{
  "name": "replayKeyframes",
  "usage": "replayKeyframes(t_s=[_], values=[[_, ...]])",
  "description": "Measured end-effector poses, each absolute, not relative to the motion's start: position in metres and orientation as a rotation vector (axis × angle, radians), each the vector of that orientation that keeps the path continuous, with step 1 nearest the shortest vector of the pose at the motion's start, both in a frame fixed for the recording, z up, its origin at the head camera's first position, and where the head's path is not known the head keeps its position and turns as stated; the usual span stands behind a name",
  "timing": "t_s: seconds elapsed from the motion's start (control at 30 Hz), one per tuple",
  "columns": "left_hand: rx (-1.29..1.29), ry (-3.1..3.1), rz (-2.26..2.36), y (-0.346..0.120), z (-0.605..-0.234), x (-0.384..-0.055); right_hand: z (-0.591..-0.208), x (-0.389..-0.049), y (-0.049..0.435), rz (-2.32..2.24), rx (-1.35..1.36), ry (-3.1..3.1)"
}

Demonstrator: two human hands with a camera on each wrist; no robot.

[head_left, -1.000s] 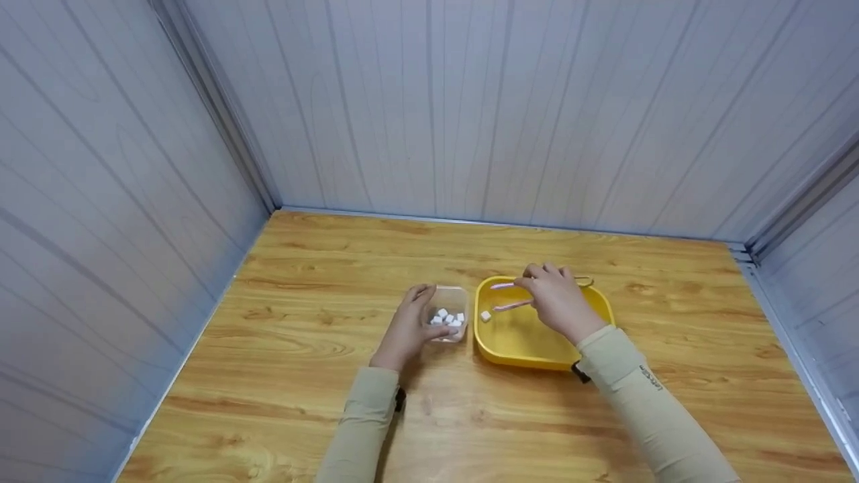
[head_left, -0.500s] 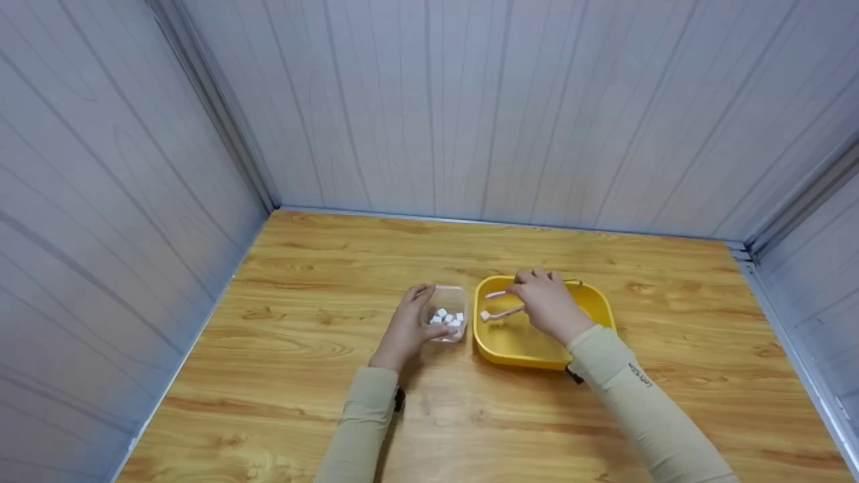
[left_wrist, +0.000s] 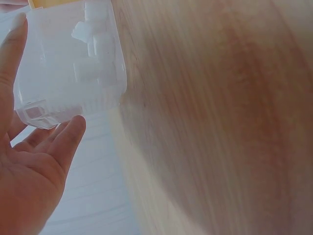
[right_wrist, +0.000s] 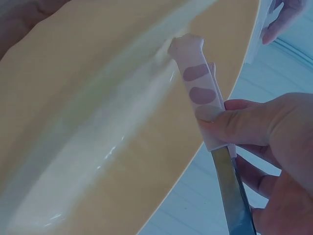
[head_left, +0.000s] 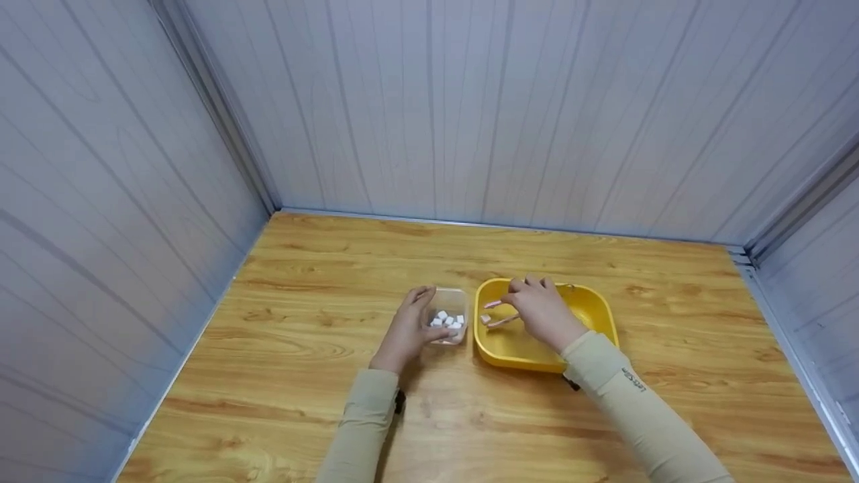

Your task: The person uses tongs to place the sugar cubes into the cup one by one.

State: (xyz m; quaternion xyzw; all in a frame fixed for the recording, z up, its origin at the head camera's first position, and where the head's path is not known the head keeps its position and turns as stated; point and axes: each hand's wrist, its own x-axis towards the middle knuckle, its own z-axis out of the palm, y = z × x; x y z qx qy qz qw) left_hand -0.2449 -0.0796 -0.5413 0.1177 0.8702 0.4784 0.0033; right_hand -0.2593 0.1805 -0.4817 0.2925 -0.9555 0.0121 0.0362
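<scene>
My left hand (head_left: 405, 332) grips a small clear plastic box (head_left: 451, 296), thumb at the near side and fingers at the far side. Several white cubes (left_wrist: 90, 68) lie inside it. Just right of the box stands a yellow basin (head_left: 515, 355). Over the basin, my right hand (head_left: 547, 315) pinches a pair of small tongs (right_wrist: 195, 83) with pink, paw-shaped tips and a metal spring end. In the head view the tongs' two arms are spread, their tips beside a single white cube (head_left: 485, 319) at the basin's left end. That cube is hidden in the right wrist view.
Box and basin stand close together on a wood-grain table (head_left: 322, 416). Pale panelled walls (head_left: 470, 121) enclose the table's back, left and right sides.
My right hand has moved left and slightly nearer, bringing the tongs' tips up to the lone cube. The left hand has stayed on the box.
</scene>
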Motion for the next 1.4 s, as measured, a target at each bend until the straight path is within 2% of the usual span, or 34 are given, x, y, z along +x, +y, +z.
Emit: replayKeyframes(t_s=[1.4], values=[[0.422, 2.738, 1.513, -0.0804, -0.5416, -0.2444, -0.4882, -0.2573, 0.1753, 0.022, 0.940, -2.914]])
